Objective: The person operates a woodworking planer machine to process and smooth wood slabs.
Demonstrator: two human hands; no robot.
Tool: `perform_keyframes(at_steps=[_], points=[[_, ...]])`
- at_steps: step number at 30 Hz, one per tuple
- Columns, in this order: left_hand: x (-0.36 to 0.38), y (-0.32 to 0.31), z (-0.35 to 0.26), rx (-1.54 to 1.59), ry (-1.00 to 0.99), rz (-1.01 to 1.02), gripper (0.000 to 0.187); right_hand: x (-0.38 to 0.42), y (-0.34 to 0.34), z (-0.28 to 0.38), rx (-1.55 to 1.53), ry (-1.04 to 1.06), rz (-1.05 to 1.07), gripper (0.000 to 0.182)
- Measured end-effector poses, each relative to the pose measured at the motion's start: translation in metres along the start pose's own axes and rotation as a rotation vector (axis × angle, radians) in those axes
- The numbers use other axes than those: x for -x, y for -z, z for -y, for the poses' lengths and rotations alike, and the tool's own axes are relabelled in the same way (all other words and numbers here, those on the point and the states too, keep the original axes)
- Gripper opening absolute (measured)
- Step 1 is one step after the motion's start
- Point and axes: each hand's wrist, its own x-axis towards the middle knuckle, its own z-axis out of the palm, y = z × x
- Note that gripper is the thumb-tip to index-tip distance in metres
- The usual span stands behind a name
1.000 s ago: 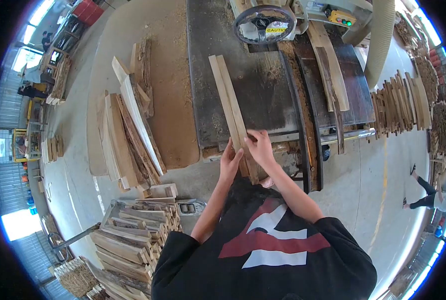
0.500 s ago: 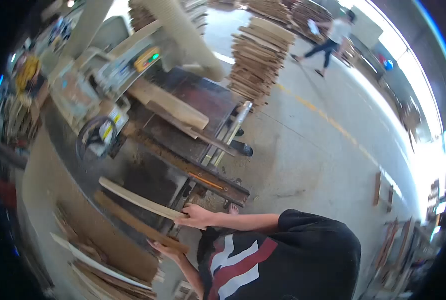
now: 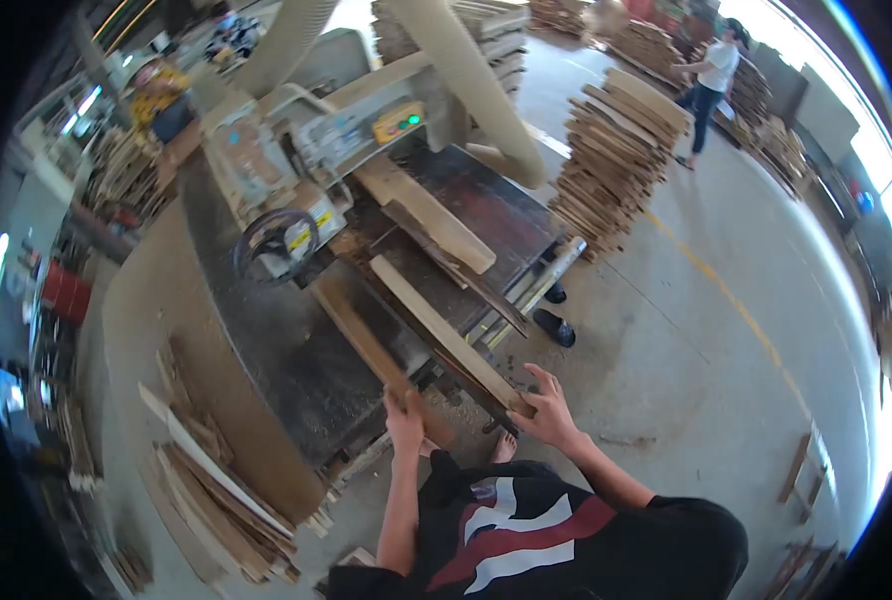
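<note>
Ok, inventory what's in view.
Machine table: one, dark, centre
Brown board: one, brown, over table
Pale board: one, tan, right of brown board
Other boards: at least two, brownish, table's right
Handwheel: one, black, over table
Control box: one, yellow, beyond table
Hoses: two, beige, top
Wood stacks: several, brown, upper right
Loose wood: several, brown, lower left
Drum: one, red, left
Bystander: one, white top, upper right
Left hand: one, at brown board
Right hand: one, at pale board

Bright right-side glare (image 3: pixel 891 440); left seemingly blurred.

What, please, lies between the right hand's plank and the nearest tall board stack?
Head view: dark machine table, bearing a pale board and a darker strip.
</note>
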Motion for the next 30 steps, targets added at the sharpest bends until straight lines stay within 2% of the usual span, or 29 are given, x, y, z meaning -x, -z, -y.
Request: perform_keyframes(at_steps=[1,3,4,5,6,10,15,18,20,23,25,26,27,28,29,30], points=[[0.003,-0.002,-0.033,-0.066,0.134,0.128,0.056,0.002,0.001,-0.005,0.017,-0.004,-0.008,0.038],[-0.004,-0.037,-0.031,-0.428,-0.178,-0.090,0.052,-0.002,0.004,-0.009,0.005,0.031,0.048,0.041],[-0.009,-0.048,-0.045,-0.513,-0.122,-0.080,0.048,-0.005,0.004,-0.006,0.009,0.000,0.018,0.041],[-0.018,-0.061,-0.047,-0.563,-0.131,-0.167,0.044,-0.009,0.000,-0.001,0.011,-0.033,-0.020,0.041],[-0.028,-0.083,-0.041,-0.561,-0.097,-0.337,0.047,-0.014,-0.004,0.003,-0.012,0.004,0.016,0.041],[-0.065,-0.095,-0.042,-0.511,-0.014,-0.457,0.053,-0.021,-0.015,0.006,-0.060,-0.046,-0.008,0.041],[-0.147,-0.080,-0.047,-0.462,-0.059,-0.519,0.050,-0.032,-0.047,-0.021,-0.196,-0.074,-0.003,0.040],[-0.193,-0.069,-0.052,-0.432,-0.064,-0.535,0.049,-0.045,-0.056,-0.006,-0.344,-0.123,-0.068,0.036],[-0.223,-0.059,-0.051,-0.420,-0.071,-0.535,0.049,-0.054,-0.065,0.000,-0.336,-0.082,-0.092,0.036],[-0.250,-0.054,-0.050,-0.464,-0.161,-0.583,0.044,-0.070,-0.072,0.003,-0.378,-0.013,-0.122,0.027],[-0.246,-0.044,-0.071,-0.468,-0.216,-0.700,0.034,-0.071,-0.062,0.011,-0.316,-0.033,-0.095,0.028],[-0.252,-0.035,-0.083,-0.440,-0.336,-0.851,0.033,-0.073,-0.064,0.013,-0.257,-0.036,-0.088,0.028],[-0.268,-0.037,-0.069,-0.479,-0.335,-0.872,0.035,-0.071,-0.070,0.013,-0.289,0.026,-0.017,0.028],[-0.274,-0.031,-0.074,-0.448,-0.278,-0.888,0.035,-0.069,-0.074,0.012,-0.271,-0.004,-0.045,0.030],[-0.269,-0.013,-0.090,-0.264,-0.137,-0.683,0.045,-0.066,-0.076,0.008,-0.248,-0.041,-0.080,0.032],[-0.284,-0.021,-0.078,-0.252,-0.150,-0.726,0.044,-0.064,-0.077,-0.002,-0.125,0.065,-0.069,0.034]])
